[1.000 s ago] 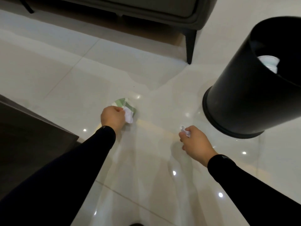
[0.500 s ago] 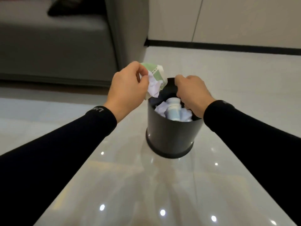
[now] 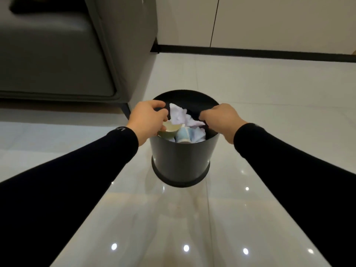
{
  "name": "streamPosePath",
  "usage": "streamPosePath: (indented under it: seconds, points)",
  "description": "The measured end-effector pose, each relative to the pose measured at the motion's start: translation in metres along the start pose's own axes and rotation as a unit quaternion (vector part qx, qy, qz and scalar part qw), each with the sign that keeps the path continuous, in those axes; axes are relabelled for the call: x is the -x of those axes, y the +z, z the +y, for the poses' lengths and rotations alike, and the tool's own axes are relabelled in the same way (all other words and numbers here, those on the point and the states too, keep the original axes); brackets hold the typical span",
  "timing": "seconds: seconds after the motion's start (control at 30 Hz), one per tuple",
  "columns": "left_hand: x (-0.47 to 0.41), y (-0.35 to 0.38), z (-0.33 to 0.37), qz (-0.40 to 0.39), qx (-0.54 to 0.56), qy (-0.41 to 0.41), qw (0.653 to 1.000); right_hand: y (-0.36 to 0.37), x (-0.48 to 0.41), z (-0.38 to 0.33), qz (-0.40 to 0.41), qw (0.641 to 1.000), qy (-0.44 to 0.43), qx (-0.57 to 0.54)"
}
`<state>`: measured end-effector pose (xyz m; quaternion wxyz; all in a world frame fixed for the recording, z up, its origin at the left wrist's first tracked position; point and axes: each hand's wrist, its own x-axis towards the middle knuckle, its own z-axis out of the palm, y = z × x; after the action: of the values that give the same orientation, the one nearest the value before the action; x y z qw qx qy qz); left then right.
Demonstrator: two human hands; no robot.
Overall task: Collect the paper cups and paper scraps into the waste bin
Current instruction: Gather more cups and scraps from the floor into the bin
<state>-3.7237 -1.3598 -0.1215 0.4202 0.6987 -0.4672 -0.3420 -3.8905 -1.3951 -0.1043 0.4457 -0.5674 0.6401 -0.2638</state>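
Note:
The black waste bin (image 3: 181, 160) stands on the glossy floor straight ahead of me. Inside it lie crumpled white paper (image 3: 180, 116), a cream and green paper cup (image 3: 170, 130) on its side, and a blue paper cup (image 3: 183, 134). My left hand (image 3: 148, 120) hovers over the bin's left rim with thumb and fingers apart and nothing in them; the cream cup lies just under it. My right hand (image 3: 221, 118) is over the right rim, fingers curled down towards the white paper. Whether it holds a scrap is hidden.
A grey sofa (image 3: 67, 54) with a dark leg (image 3: 125, 110) stands at the back left, close to the bin. A pale wall with a black skirting strip (image 3: 250, 53) runs across the back. Shiny pale floor tiles (image 3: 269, 105) surround the bin.
Both hands have dropped from above the bin to its rim. The green cup and white paper left my left hand and now lie in the bin. The view has steadied on the bin.

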Motion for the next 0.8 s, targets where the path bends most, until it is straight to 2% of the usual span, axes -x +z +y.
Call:
streamPosePath:
  seconds: [0.07, 0.13, 0.2, 0.23, 0.27, 0.33, 0.37, 0.4, 0.47, 0.53, 0.6, 0.67, 0.8]
  points:
    - [0.000, 0.004, -0.008, 0.015, 0.005, 0.001, 1.000, -0.001, -0.006, 0.008, 0.052, 0.996, -0.025, 0.074]
    - [-0.001, 0.008, -0.015, 0.036, 0.015, -0.012, 0.999, -0.004, -0.006, 0.019, 0.124, 0.987, -0.032, 0.102]
    - [-0.003, 0.012, -0.022, 0.049, 0.012, -0.019, 0.999, -0.002, -0.002, 0.034, 0.182, 0.975, 0.032, 0.120]
    - [-0.005, 0.015, -0.025, 0.048, 0.000, -0.015, 0.999, 0.001, 0.001, 0.040, 0.163, 0.979, 0.090, 0.078]
    - [-0.005, 0.018, -0.028, 0.042, -0.017, -0.008, 0.999, 0.004, 0.005, 0.043, 0.107, 0.983, 0.151, -0.009]
    - [-0.008, 0.025, -0.031, 0.027, -0.049, 0.011, 0.998, 0.008, 0.001, 0.048, -0.061, 0.949, 0.271, -0.150]
    - [-0.009, 0.028, -0.033, 0.027, -0.066, 0.017, 0.997, 0.009, -0.004, 0.049, -0.119, 0.932, 0.299, -0.169]
    - [-0.011, 0.030, -0.034, 0.031, -0.081, 0.019, 0.996, 0.011, -0.010, 0.049, -0.143, 0.919, 0.315, -0.187]
    - [-0.012, 0.030, -0.035, 0.028, -0.086, 0.011, 0.996, 0.013, -0.021, 0.052, -0.132, 0.914, 0.311, -0.223]
    - [-0.010, 0.025, -0.030, -0.010, -0.048, -0.010, 0.999, 0.014, -0.024, 0.053, -0.123, 0.915, 0.298, -0.242]
    - [-0.002, 0.015, -0.017, -0.052, -0.017, -0.041, 0.998, 0.014, -0.017, 0.045, -0.109, 0.910, 0.325, -0.235]
    - [0.011, 0.001, -0.002, -0.077, -0.027, -0.064, 0.995, 0.011, 0.004, 0.035, -0.117, 0.929, 0.298, -0.184]
    - [0.055, -0.049, 0.045, -0.071, -0.004, -0.130, 0.989, -0.011, 0.058, -0.015, -0.123, 0.921, 0.334, -0.158]
